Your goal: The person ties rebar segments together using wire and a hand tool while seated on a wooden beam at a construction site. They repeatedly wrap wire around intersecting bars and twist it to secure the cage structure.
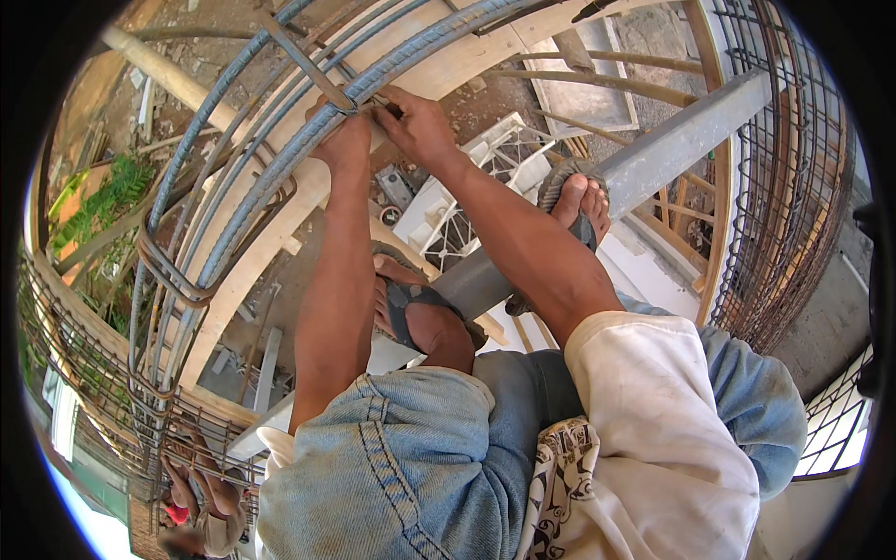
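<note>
Both my hands meet at a crossing where a stirrup (pixel 301 58) wraps a thick ribbed rebar (pixel 271 177) of a long cage. My left hand (pixel 343 142) is closed against the underside of the bar; its fingertips are partly hidden behind the steel. Just right of it, my right hand (pixel 417 129) has thumb and fingers bent together in a pinch at the same joint. Anything between the fingers is too small or hidden to make out.
My sandalled feet rest on a grey metal beam (pixel 686 140) high above cluttered ground. Wooden boards (pixel 224 327) run beneath the cage. A rebar mesh (pixel 784 177) rises at right. White trusses (pixel 495 177) lie below. Another person (pixel 210 495) is at lower left.
</note>
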`<state>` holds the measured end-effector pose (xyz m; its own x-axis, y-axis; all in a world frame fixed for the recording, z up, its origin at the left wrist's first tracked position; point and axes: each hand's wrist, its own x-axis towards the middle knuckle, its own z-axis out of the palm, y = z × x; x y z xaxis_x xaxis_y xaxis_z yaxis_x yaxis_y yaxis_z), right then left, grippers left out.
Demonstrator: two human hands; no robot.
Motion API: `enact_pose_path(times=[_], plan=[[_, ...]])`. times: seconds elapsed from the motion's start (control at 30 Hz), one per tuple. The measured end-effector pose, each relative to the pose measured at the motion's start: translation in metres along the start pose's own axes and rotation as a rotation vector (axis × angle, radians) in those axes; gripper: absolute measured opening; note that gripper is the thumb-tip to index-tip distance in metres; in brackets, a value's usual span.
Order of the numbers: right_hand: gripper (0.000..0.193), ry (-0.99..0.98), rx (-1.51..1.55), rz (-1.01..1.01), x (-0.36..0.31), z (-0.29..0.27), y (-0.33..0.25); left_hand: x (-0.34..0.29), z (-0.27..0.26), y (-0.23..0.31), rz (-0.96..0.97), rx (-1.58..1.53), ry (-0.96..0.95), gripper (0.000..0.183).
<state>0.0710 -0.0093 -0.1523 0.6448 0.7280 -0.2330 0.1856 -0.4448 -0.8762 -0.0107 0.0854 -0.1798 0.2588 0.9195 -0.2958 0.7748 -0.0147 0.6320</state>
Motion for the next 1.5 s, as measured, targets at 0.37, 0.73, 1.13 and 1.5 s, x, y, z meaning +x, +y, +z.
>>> enact_pose_path(times=[0.37, 0.73, 1.13, 1.5], plan=[[0.024, -0.148, -0.329, -0.281, 0.018, -0.027, 0.000, 0.016, 0.035, -0.030, 0.226, -0.336, 0.260, 0.034], [0.021, 0.031, -0.195, -0.043, -0.006, -0.006, -0.002, -0.019, -0.007, -0.004, 0.152, -0.134, 0.040, 0.024], [0.035, -0.002, -0.111, 0.281, -0.029, -0.005, 0.001, -0.035, -0.032, -0.047, 0.777, 0.517, -0.137, 0.041], [0.038, 0.041, 0.189, 0.424, -0.007, -0.002, 0.004, -0.031, -0.037, -0.045, 0.773, 0.485, -0.188, 0.039]])
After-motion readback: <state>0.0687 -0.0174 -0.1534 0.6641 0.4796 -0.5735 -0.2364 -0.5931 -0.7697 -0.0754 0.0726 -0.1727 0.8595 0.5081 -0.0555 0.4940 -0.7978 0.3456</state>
